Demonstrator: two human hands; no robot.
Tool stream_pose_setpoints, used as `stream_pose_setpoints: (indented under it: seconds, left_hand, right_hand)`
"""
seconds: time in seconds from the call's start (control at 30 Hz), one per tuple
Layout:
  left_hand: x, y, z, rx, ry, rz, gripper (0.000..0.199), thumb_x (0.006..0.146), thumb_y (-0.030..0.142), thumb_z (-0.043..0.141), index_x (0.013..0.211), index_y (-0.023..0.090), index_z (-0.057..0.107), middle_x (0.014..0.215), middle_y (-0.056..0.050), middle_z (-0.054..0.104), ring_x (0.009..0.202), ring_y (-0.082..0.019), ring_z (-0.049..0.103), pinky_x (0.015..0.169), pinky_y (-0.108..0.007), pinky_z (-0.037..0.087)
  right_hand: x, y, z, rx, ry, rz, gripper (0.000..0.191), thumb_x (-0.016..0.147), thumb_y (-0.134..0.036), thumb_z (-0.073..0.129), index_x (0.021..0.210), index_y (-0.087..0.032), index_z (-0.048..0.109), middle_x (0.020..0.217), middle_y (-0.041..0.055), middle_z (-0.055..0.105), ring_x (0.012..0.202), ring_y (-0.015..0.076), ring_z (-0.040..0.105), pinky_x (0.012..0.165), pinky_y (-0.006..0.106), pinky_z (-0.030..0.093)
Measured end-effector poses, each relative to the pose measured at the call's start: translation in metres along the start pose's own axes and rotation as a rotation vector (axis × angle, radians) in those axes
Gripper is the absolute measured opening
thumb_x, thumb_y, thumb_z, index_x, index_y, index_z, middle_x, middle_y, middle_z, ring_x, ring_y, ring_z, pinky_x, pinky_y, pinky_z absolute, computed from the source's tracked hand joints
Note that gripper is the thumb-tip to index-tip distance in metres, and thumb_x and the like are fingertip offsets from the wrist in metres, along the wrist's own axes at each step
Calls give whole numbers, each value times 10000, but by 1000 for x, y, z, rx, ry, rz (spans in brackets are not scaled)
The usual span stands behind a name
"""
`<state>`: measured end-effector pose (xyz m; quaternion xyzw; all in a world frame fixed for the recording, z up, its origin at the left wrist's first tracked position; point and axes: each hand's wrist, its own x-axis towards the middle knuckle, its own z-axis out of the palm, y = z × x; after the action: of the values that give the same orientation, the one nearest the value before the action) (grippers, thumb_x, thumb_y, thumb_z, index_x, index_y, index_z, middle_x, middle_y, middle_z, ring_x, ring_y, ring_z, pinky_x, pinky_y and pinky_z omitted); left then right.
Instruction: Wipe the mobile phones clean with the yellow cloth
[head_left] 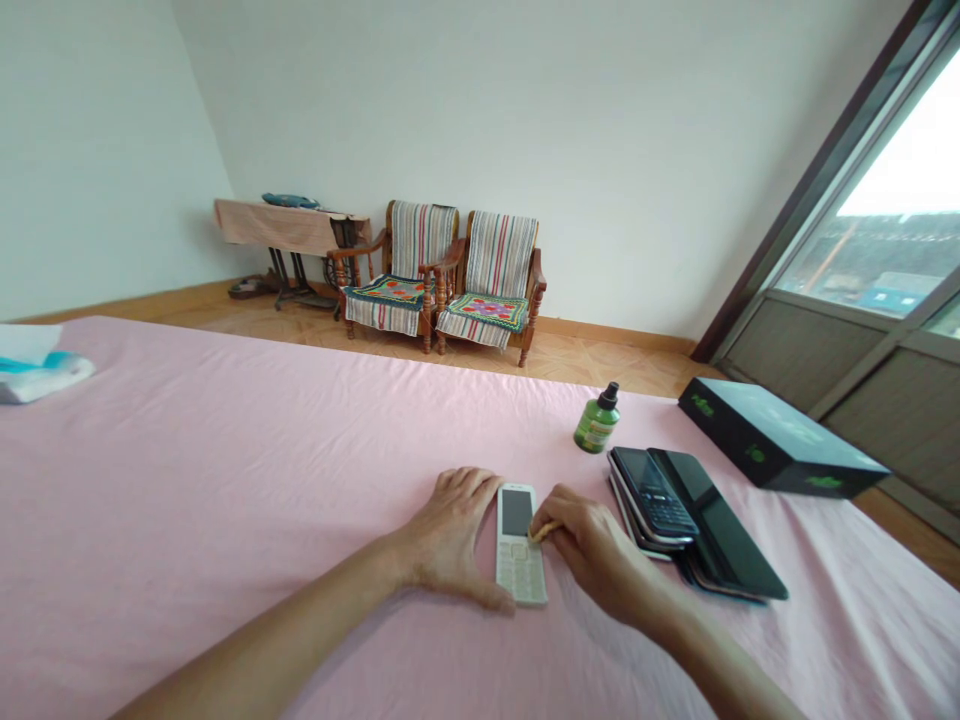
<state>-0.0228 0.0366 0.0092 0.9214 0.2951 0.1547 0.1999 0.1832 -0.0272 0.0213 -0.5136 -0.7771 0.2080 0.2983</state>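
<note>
A white keypad mobile phone lies flat on the pink cloth, its screen towards the far side. My left hand holds it in place from the left, with fingertips at its top corner and the thumb by its bottom edge. In my right hand, a small tan piece, perhaps cloth, is pinched between the fingers. It touches the phone's right side just below the screen. Most of this piece is hidden by my fingers.
Right of my hands lie stacked phones and dark tablets. Beyond them stand a green spray bottle and a black box. A tissue pack rests at far left on the pink cloth. Two wooden chairs stand behind.
</note>
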Motion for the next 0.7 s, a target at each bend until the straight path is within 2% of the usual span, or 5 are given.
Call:
stream_pose_setpoints:
  seconds: [0.13,0.33,0.53,0.7]
  left_hand:
    - [-1,1,2,0,23,-17,926,446,667,772,1196,216,470,1168,-98,519,1091,-350,473,988,-493,343]
    - [-1,-2,5,-1,52,-4,953,445,663,778,1212,196,457,1167,-102,516,1077,-336,473,1004,-488,334]
    - [-1,0,3,-11,55,-2,884,446,649,787,1145,203,481,1125,-88,518,1050,-326,478,978,-484,351]
    - [-1,2,2,-8,46,3,904,456,626,797,1190,223,457,1147,-82,513,1070,-325,470,973,-478,355]
  right_hand:
    - [23,2,11,-79,142,69,202,807,-22,489,769,-156,636,741,14,603,682,137,569,628,234,408]
    - [43,6,35,-135,141,67,212,839,-24,469,753,-137,627,754,39,571,736,159,534,679,256,402]
    - [38,-2,35,-167,68,22,240,841,4,456,766,-135,637,808,65,569,797,184,521,721,276,402]
    - [18,-18,31,-147,20,-21,249,812,40,469,768,-146,629,828,62,586,822,188,520,729,274,403]
